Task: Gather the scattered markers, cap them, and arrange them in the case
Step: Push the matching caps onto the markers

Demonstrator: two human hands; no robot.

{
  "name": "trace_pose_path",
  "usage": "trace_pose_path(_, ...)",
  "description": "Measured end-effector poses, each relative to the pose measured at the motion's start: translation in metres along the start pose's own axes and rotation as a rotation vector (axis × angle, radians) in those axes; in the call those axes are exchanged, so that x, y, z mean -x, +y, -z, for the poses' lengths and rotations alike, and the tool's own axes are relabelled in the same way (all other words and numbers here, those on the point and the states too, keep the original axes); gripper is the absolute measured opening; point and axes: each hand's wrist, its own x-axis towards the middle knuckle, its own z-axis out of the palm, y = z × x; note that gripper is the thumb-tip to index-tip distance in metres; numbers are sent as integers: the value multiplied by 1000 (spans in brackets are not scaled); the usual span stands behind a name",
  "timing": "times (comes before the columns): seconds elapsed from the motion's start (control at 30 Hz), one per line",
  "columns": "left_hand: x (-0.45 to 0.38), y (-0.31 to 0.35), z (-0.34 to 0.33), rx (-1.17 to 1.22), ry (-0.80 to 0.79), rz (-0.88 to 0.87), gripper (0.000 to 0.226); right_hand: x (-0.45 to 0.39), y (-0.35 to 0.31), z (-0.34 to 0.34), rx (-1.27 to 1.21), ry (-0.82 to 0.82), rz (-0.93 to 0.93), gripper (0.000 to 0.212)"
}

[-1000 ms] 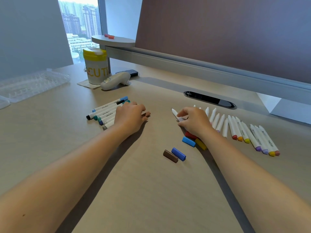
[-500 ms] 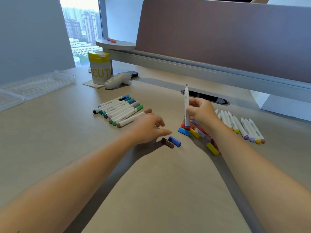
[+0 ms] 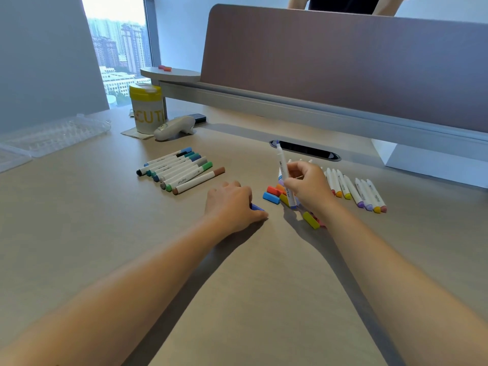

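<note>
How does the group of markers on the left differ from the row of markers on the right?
The left group has coloured caps on both ends and lies untouched; the right row shows bare white tips at the far ends, and the right hand partly covers it. Both lie side by side on the table.

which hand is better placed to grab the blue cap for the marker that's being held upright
Left. The left hand already lies over the blue cap on the desk, fingertips at it. The right hand is busy holding the uncapped marker upright, so it is best kept there to receive the cap.
</note>
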Motion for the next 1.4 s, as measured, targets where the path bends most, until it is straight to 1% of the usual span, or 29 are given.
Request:
trace_pose_path(0.1,-3,-1,-1,99,17,5,41,1,5,3,-18,-9,-15,32)
trace_pose_path(0.2,-4,-4,3,346,79,37,34,1,8,4,-28,-10,-12,31)
trace_pose_path(0.3,-7,-11,9,626,97,70,28,1,8,2,-23,-21,-2,30)
trace_pose_path(0.4,-11,-22,13,793,122,99,16,2,7,0,27,-40,42,26)
trace_pose_path(0.5,-13,-32,15,954,139,158,8,2,7,-2,203,-58,116,29)
trace_pose_path(0.6,-17,-39,16,1060,163,239,9,0,10,-5,424,-48,185,31)
trace_pose_path(0.67,-17,-42,17,1100,165,271,15,-2,10,-7,468,-54,202,32)
trace_pose_path(0.77,-18,-43,16,1136,173,272,19,-3,7,-11,449,-78,238,33)
trace_pose_path(0.87,-18,-42,16,1161,165,271,15,-1,2,-14,418,-94,249,34)
trace_pose_path(0.93,-17,-43,17,1168,152,266,4,-1,-1,-15,386,-97,240,34)
trace_pose_path(0.97,-17,-43,17,1167,154,260,3,0,-2,-15,363,-97,235,32)
trace_pose_path(1.0,-17,-44,18,1166,160,257,5,0,-2,-15,343,-96,232,29)
trace_pose_path(1.07,-17,-46,19,1170,172,261,2,0,-3,-16,334,-97,223,22)
trace_pose_path(1.1,-17,-47,19,1167,180,262,6,-1,-2,-17,341,-96,220,21)
trace_pose_path(1.23,-18,-49,19,1142,171,257,18,-2,-3,-18,361,-89,218,22)
trace_pose_path(1.3,-17,-48,19,1149,151,248,14,-1,-4,-20,360,-84,234,25)
trace_pose_path(1.37,-17,-47,19,1160,124,238,2,-1,-7,-22,335,-73,258,26)
trace_pose_path(1.4,-17,-46,19,1162,117,234,9,-1,-9,-24,315,-66,269,26)
